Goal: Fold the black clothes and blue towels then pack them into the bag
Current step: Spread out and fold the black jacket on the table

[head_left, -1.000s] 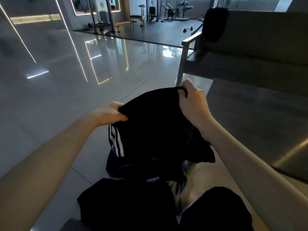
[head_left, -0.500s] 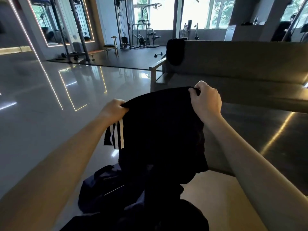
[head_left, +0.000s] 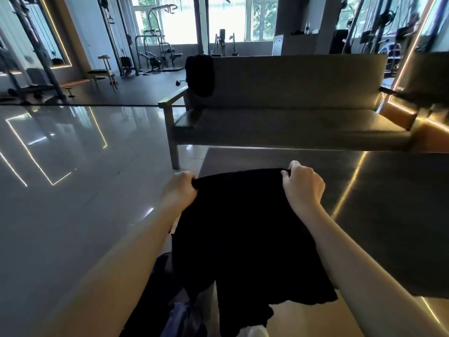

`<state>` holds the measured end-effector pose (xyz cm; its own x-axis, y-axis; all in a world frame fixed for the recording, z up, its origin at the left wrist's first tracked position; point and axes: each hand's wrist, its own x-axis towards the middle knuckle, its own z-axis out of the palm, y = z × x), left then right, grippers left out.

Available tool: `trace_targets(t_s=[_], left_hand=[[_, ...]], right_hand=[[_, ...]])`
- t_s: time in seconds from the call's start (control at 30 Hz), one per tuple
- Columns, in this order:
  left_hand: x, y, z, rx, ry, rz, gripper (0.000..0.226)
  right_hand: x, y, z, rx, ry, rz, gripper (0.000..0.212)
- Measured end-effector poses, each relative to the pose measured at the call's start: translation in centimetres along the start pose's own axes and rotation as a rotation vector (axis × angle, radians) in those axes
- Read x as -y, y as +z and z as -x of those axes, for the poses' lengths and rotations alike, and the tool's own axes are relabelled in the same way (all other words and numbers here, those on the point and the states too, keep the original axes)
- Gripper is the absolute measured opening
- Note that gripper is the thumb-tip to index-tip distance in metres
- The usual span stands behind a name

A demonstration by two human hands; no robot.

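Clamped on the top corners, my left hand (head_left: 181, 190) at ten o'clock, right hand (head_left: 303, 188) at two, the black garment (head_left: 243, 227) hangs dead centre, so best pull it taut and level before folding.

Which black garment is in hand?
The near black garment, left hand and right hand gripping its top edge; the far garment drapes over the bench backrest.
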<state>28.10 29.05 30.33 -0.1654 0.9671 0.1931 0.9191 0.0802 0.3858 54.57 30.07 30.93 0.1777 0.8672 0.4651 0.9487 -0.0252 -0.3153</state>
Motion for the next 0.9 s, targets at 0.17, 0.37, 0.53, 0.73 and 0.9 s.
trace_targets(t_s=[0.17,0.37,0.53,0.73,0.9], left_hand=[[0.1,7.3,-4.0,0.011,0.007,-0.083,0.015],[1.4,12.3,-5.2,0.119,-0.003,-0.106,0.027],[2.9,13.7,-4.3,0.194,-0.036,-0.194,0.036],[4.9,13.1,-3.8,0.225,-0.157,-0.303,0.033],[5.5,12.8,-4.0,0.198,-0.134,-0.275,0.02]], right_hand=[[-3.9,6.3,-1.4,0.103,0.087,-0.107,0.023],[-6.6,10.4,0.5,0.387,0.112,-0.338,0.043],[-8.1,10.3,3.1,0.397,0.264,-0.074,0.061],[-8.1,10.0,4.0,0.569,0.509,0.046,0.038],[-7.9,10.3,3.3,0.593,0.513,-0.027,0.041]])
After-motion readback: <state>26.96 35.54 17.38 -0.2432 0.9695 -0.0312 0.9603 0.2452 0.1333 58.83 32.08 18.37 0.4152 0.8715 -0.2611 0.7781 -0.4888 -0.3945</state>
